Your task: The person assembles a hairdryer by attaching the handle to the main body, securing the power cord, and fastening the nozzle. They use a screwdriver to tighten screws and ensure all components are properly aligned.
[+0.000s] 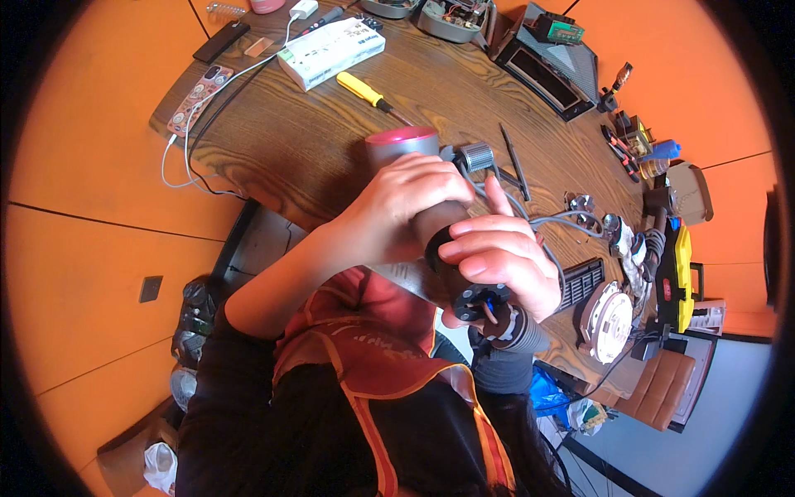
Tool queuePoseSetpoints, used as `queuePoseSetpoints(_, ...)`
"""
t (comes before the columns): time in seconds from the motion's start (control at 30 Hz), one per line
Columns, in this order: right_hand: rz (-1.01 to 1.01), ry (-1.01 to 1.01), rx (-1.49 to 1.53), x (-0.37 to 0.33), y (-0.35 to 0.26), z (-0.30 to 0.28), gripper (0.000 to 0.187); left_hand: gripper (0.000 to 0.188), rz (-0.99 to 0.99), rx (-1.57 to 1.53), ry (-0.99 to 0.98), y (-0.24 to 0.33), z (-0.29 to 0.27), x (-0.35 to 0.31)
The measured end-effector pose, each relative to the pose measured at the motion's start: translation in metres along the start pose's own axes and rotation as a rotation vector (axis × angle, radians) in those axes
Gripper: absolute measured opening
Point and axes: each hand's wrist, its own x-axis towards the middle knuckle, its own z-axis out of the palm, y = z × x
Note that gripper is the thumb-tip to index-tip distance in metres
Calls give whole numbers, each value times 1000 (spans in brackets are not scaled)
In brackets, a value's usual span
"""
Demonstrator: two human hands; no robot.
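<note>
A hair dryer [402, 145] with a grey round head and a pink rim is held over the front edge of the wooden table. My left hand [418, 190] closes around its handle just below the head. Around the black lower end of the handle [476, 300], my right hand [509, 257] is wrapped; that end faces me and shows dark inner parts. Just beyond my hands lie a perforated metal cylinder [476, 156], a grey cable [571, 217] and a thin black rod [513, 159]. A yellow-handled screwdriver [362, 89] rests behind the dryer head, its tip end partly hidden.
On the wooden table [273, 141] are a white box [333, 51], a patterned phone [200, 99] with a cable, and a grey device housing [551, 70]. To the right sit pliers [621, 153], a round white part [609, 323] and a yellow-black case [677, 277].
</note>
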Motion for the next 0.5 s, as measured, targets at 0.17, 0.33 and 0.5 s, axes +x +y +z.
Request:
queuePoseSetpoints(0.17, -53, 117, 8, -18, 9, 11, 19, 30, -38, 193, -3, 0, -3, -10)
queuePoseSetpoints(0.33, -12, 181, 9, -51, 10, 24, 24, 14, -107, 361, 44, 8, -1, -27)
queuePoseSetpoints(0.5, -131, 208, 61, -79, 22, 32, 31, 15, -114, 403, -30, 14, -1, -36)
